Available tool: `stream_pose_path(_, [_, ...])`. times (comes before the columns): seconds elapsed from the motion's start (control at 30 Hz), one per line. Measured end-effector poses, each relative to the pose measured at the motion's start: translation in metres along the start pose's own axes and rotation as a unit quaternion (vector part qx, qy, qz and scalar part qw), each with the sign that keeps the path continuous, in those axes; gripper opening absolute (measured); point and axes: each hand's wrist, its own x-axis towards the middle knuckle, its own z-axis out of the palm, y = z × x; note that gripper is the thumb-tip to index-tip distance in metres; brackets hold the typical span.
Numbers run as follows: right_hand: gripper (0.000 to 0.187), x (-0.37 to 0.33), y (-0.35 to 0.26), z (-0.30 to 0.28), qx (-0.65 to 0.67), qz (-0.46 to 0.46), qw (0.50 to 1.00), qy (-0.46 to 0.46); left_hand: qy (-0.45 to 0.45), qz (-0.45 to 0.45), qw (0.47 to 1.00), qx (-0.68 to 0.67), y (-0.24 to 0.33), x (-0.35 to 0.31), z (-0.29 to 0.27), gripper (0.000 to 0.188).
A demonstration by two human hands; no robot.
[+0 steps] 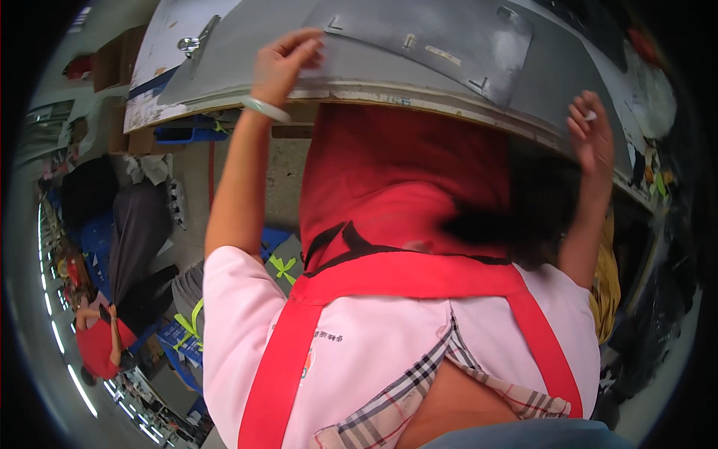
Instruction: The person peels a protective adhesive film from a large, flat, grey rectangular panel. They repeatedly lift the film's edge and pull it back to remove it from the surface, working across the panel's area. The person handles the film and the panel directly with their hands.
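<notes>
On the worktable lies dark grey sheet material point(247, 56), with a grey, smoky template-like panel point(449, 45) over it. The panel has slots and small angled marks near its corners. My left hand point(288, 63), with a pale bangle on its wrist, is beside the panel's left corner. Its fingers are curled together, and whatever they might hold is hidden. Farther right, near the table's front edge, my right hand point(591, 135) has bent fingers closed around a small white piece point(590, 116), too small to identify. This hand is apart from the panel.
A metal clip point(188, 45) sits at the table's left. Below the tabletop is a blue tray point(183, 133). Dark plastic bags point(658, 299) bulge at the right. Another person in red point(105, 340) is at the lower left, near blue crates point(179, 344) and bright yellow-green strips.
</notes>
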Motion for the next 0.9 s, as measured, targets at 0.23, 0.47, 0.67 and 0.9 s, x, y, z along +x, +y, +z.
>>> stream_pose_path(0.23, [0.035, 0.021, 0.075, 0.047, -0.442, -0.095, 0.890, 0.055, 0.052, -0.026, 0.990, 0.132, -0.081, 0.103, -0.087, 0.063])
stream_pose_path(0.47, [0.038, 0.022, 0.071, 0.038, -0.556, -0.114, 0.820, 0.073, 0.028, -0.037, 0.970, 0.238, -0.031, 0.101, -0.038, 0.039])
stream_pose_path(0.67, [0.037, 0.024, 0.071, 0.045, -0.483, -0.109, 0.867, 0.065, -0.062, -0.057, 0.984, 0.160, -0.020, 0.033, -0.033, 0.036])
stream_pose_path(0.9, [0.022, 0.013, 0.044, 0.016, -0.095, -0.036, 0.995, 0.021, 0.044, 0.169, 0.972, 0.156, 0.069, -0.040, -0.015, 0.023])
